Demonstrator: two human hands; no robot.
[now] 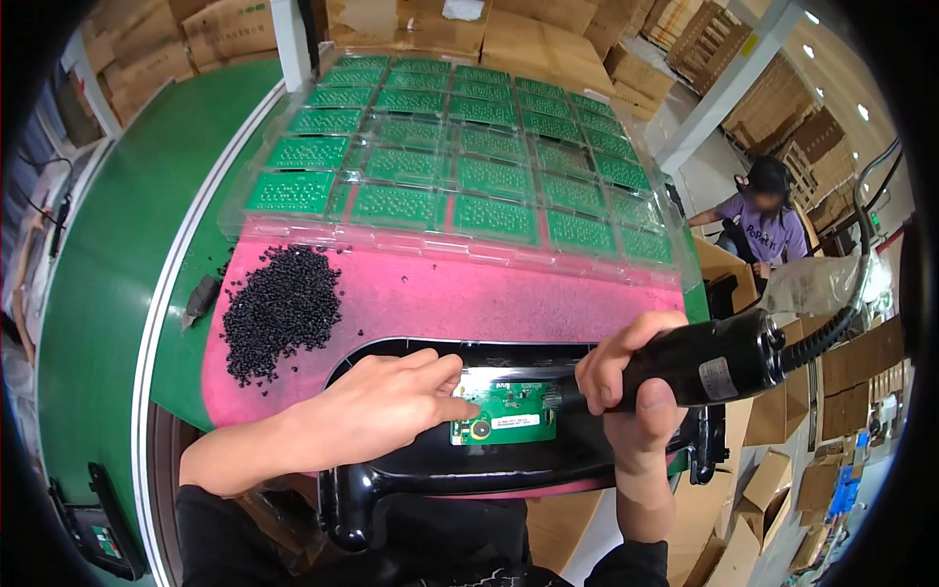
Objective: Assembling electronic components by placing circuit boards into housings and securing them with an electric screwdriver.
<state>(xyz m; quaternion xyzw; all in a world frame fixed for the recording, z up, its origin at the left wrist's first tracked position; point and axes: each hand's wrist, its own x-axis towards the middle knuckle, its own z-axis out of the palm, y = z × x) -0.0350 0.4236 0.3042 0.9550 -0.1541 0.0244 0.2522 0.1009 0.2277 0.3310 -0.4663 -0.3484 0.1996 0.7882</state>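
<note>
Head view, down at hands [401, 401] [641, 419] (rim unclear).

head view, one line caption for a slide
Right hand holds a black power screwdriver at a green circuit board in a black housing; left hand at the board's left edge.

Circuit board [497, 407]: white strip [515, 423] with tiny dark print, plus pale lettering along the board's upper edge | black power tool [665, 368]: pale rectangular label [717, 378], print too small to read | person [758, 210] at right: large lettering across purple shirt [782, 238] | upper-left cardboard box [230, 31]: line of dark printed characters, blurred
</note>
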